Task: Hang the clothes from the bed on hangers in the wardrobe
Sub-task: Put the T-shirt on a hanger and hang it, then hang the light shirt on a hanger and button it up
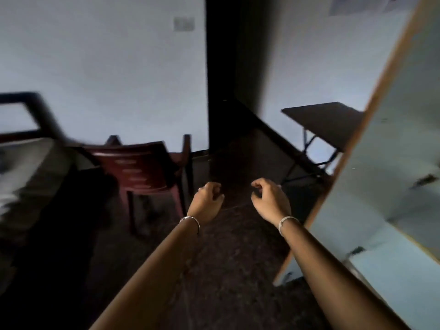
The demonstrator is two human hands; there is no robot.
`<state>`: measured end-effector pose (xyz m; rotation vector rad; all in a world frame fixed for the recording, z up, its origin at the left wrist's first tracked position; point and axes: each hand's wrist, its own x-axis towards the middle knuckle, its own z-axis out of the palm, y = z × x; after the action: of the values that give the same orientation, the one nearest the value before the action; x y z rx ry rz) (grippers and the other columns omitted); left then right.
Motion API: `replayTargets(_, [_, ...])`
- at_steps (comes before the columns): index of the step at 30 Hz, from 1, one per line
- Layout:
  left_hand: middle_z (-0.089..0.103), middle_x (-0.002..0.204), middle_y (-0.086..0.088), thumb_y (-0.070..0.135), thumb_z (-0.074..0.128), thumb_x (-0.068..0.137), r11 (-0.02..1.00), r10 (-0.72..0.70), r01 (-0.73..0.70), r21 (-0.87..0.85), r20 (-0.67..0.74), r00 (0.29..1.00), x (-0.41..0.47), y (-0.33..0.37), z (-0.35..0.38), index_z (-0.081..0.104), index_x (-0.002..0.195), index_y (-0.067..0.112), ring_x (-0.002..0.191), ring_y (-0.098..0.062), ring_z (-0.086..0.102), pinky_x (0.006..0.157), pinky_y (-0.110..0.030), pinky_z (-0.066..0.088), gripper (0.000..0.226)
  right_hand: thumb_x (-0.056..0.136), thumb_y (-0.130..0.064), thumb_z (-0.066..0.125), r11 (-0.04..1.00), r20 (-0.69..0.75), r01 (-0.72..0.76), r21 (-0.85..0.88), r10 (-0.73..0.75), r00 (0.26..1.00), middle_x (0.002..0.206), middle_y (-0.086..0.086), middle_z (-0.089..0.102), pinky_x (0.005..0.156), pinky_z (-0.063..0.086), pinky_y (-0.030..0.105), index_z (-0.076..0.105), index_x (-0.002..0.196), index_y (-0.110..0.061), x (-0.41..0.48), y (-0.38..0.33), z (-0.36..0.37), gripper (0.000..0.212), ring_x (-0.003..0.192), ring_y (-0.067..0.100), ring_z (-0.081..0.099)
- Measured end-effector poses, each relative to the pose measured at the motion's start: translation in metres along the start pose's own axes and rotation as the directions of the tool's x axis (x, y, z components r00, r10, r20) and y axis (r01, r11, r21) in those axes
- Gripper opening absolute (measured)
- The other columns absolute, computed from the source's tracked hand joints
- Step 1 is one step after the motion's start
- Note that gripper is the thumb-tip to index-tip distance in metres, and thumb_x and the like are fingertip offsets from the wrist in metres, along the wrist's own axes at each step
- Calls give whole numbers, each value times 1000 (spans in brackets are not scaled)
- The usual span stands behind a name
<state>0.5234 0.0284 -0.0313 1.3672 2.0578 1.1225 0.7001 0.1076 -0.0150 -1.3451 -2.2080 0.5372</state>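
Hovering above the dark floor [226,263], the left grip [207,198] and right grip [270,198] are loosely curled and hold nothing. The bed [26,163] is at the left, too blurry to tell what lies on it. The pale wardrobe door [392,151] stands at the right.

The grey-and-white bedding on the bed [21,177] at the left edge is smeared with blur and cut off by the frame; whether garments lie on it cannot be told. The dark bed frame [35,108] is blurred too. The legs of the dark red plastic chair [140,165] fade into shadow. The pale blue wardrobe door with a wooden edge [390,163] runs off the top and right, hiding part of the dark folding table [326,122]. The grey wall plate [183,23] is too blurred to make out.
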Motion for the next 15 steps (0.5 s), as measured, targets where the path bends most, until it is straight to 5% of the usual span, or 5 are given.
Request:
replayTargets(6, [66,112,-7,22,63,87,956,-284,294,1,-254,924,-44,-144,-154,56,118,10,107,-24,60,94,-33,46,33,87,-22,61,976,232,191,102,-210,950,124,-1,58,90,49,36,61,119,-22,10,-162,144,32,114,22,56])
replayTargets(10, [69,104,-3,17,61,88,910,-408,383,-157,-494,767,-66,-209,-232,60,117,13,98,-21,65,90,-32,49,30,86,-23,61,920,356,369,131,-391,849,127,2,54,94,46,37,60,119,-22,21,-260,229,33,112,24,56])
replayTargets(15, [69,99,-2,16,61,89,859,-495,450,-243,-616,613,-51,-285,-327,61,114,12,92,-16,66,87,-27,48,25,87,-22,62,837,434,508,204,-543,719,130,4,52,98,42,35,59,121,-19,50,-378,336,34,118,25,53])
